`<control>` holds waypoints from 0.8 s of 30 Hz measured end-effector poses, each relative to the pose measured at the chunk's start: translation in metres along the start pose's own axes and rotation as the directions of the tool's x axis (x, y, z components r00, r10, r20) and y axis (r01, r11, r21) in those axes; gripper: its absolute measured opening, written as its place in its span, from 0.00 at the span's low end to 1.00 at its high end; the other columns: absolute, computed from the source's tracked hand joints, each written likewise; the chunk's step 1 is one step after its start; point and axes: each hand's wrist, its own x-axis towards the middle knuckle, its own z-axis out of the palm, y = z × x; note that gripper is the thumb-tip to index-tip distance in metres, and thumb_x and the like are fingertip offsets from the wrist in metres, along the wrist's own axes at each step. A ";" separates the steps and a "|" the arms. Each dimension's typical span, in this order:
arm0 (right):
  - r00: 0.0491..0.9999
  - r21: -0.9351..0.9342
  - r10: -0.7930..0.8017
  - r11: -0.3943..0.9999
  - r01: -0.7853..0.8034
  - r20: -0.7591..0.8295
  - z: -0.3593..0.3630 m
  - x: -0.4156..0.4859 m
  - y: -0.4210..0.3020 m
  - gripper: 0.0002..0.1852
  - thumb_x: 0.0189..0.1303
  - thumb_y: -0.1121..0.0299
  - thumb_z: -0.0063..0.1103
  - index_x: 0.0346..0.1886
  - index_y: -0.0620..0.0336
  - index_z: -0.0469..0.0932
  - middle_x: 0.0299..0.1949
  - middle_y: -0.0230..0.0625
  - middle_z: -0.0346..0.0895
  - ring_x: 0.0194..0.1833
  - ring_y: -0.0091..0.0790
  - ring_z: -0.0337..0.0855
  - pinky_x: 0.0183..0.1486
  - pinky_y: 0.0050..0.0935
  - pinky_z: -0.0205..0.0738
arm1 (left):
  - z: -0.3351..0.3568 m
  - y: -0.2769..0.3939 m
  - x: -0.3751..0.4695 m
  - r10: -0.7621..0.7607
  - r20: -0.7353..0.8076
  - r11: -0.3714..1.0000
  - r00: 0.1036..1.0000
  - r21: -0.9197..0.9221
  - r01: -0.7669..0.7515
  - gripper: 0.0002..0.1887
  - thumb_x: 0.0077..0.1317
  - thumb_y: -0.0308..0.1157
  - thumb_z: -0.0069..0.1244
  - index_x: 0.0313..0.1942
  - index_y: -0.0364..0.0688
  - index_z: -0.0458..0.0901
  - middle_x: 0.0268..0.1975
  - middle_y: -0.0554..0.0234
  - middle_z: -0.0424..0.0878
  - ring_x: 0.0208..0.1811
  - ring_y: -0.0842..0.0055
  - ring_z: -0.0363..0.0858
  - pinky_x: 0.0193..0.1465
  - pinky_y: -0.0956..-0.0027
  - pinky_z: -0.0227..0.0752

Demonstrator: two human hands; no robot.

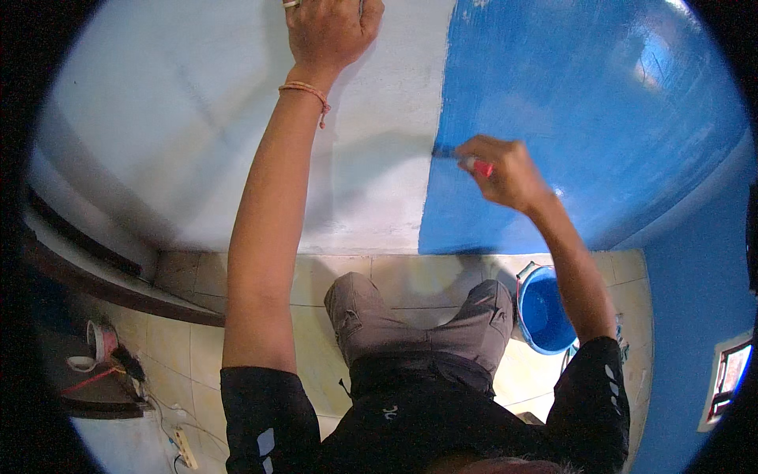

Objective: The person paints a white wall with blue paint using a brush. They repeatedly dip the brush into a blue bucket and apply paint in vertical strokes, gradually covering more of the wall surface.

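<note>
Blue paint [533,118] covers the right part of the wall, and the left part [379,201] is whitish. My right hand [503,172] grips a paintbrush [481,167] with a red handle, its dark, blurred bristles at the border between blue and white. Higher up and to the left, my left hand [331,26] rests against the white wall, with a ring on one finger; its fingertips are cut off by the top edge of the view. Below my right forearm, a blue bucket [548,308] with blue paint inside stands on the floor.
Pale floor tiles [331,320] meet the wall's foot. At the left are a dark-edged doorway threshold [177,305], a small paint can [103,342], and a power strip [185,448] with cables. A blue side wall [699,284] with a window [731,379] stands at the right.
</note>
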 end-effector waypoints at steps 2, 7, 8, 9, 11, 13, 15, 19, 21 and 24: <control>0.991 -0.089 -0.073 0.994 0.064 -0.111 -0.026 0.027 -0.008 0.10 0.56 0.80 0.67 0.43 0.62 0.85 0.44 0.43 0.87 0.41 0.42 0.90 0.44 0.32 0.83 | -0.003 -0.005 -0.001 0.008 0.006 1.000 1.000 0.010 -0.008 0.28 0.72 0.35 0.37 0.71 0.38 0.68 0.73 0.54 0.69 0.74 0.61 0.64 0.77 0.45 0.46; 0.878 -0.233 -0.263 0.956 0.181 -0.400 -0.126 0.092 -0.029 0.08 0.61 0.70 0.72 0.43 0.54 0.86 0.42 0.34 0.89 0.43 0.28 0.89 0.46 0.27 0.82 | -0.001 -0.011 -0.005 0.014 0.015 1.000 1.000 0.025 -0.014 0.28 0.71 0.34 0.37 0.71 0.37 0.67 0.73 0.53 0.68 0.75 0.61 0.64 0.78 0.44 0.45; 0.872 -0.275 -0.290 0.943 0.190 -0.393 -0.133 0.092 -0.041 0.08 0.60 0.71 0.72 0.43 0.54 0.86 0.42 0.34 0.89 0.43 0.29 0.89 0.47 0.28 0.82 | -0.002 -0.014 -0.007 0.012 0.020 0.999 1.000 0.031 -0.012 0.28 0.71 0.33 0.37 0.71 0.37 0.68 0.73 0.53 0.68 0.75 0.61 0.64 0.78 0.44 0.45; 0.866 -0.323 -0.317 0.926 0.195 -0.386 -0.135 0.086 -0.056 0.08 0.59 0.72 0.72 0.42 0.54 0.86 0.42 0.35 0.89 0.44 0.30 0.89 0.47 0.29 0.82 | -0.003 -0.017 -0.008 0.008 0.019 0.999 1.000 0.032 -0.009 0.28 0.71 0.33 0.38 0.71 0.37 0.68 0.73 0.53 0.68 0.75 0.61 0.64 0.78 0.44 0.45; 0.948 -0.105 -0.220 0.974 0.200 -0.229 -0.097 0.058 -0.041 0.09 0.57 0.76 0.71 0.42 0.55 0.86 0.42 0.36 0.88 0.44 0.34 0.89 0.48 0.31 0.83 | 0.000 -0.015 -0.011 0.001 0.026 1.000 1.000 0.018 -0.001 0.28 0.70 0.33 0.38 0.71 0.37 0.67 0.73 0.52 0.68 0.75 0.60 0.63 0.78 0.44 0.44; 0.999 -0.004 -0.046 0.999 0.046 -0.026 -0.050 0.031 -0.027 0.10 0.56 0.78 0.71 0.42 0.56 0.86 0.42 0.37 0.88 0.44 0.37 0.89 0.47 0.32 0.83 | 0.005 -0.013 -0.009 -0.023 0.023 1.000 0.999 -0.001 0.023 0.29 0.70 0.32 0.39 0.71 0.37 0.66 0.73 0.53 0.68 0.75 0.60 0.63 0.78 0.44 0.44; 0.990 0.026 -0.077 0.996 0.081 -0.119 -0.039 0.040 -0.017 0.07 0.54 0.77 0.68 0.38 0.58 0.83 0.38 0.42 0.86 0.40 0.44 0.88 0.43 0.36 0.81 | 0.003 -0.013 -0.011 -0.049 0.061 0.998 0.997 -0.022 0.051 0.30 0.70 0.32 0.40 0.72 0.38 0.65 0.73 0.53 0.67 0.75 0.60 0.63 0.78 0.44 0.44; 0.964 -0.196 -0.138 0.976 0.094 -0.225 -0.100 0.094 -0.017 0.07 0.59 0.75 0.71 0.41 0.58 0.86 0.41 0.37 0.88 0.42 0.33 0.89 0.46 0.30 0.82 | 0.006 -0.015 -0.013 -0.060 0.074 0.997 0.995 -0.047 0.063 0.32 0.68 0.32 0.42 0.73 0.39 0.63 0.73 0.52 0.67 0.75 0.59 0.62 0.78 0.43 0.43; 0.913 -0.388 -0.197 0.921 0.047 -0.357 -0.141 0.128 -0.018 0.10 0.59 0.71 0.72 0.44 0.56 0.85 0.46 0.37 0.88 0.46 0.28 0.88 0.47 0.29 0.82 | 0.004 -0.018 -0.015 -0.047 0.108 0.999 0.993 -0.016 0.049 0.32 0.68 0.32 0.42 0.73 0.38 0.63 0.73 0.52 0.66 0.75 0.58 0.63 0.78 0.43 0.43; 0.874 -0.358 -0.207 0.933 0.041 -0.439 -0.204 0.157 -0.097 0.06 0.62 0.70 0.68 0.40 0.61 0.84 0.36 0.39 0.87 0.37 0.32 0.88 0.40 0.33 0.85 | 0.005 -0.015 -0.016 -0.041 0.083 0.998 0.996 -0.048 0.045 0.32 0.68 0.32 0.43 0.72 0.37 0.63 0.73 0.51 0.66 0.75 0.57 0.63 0.77 0.43 0.44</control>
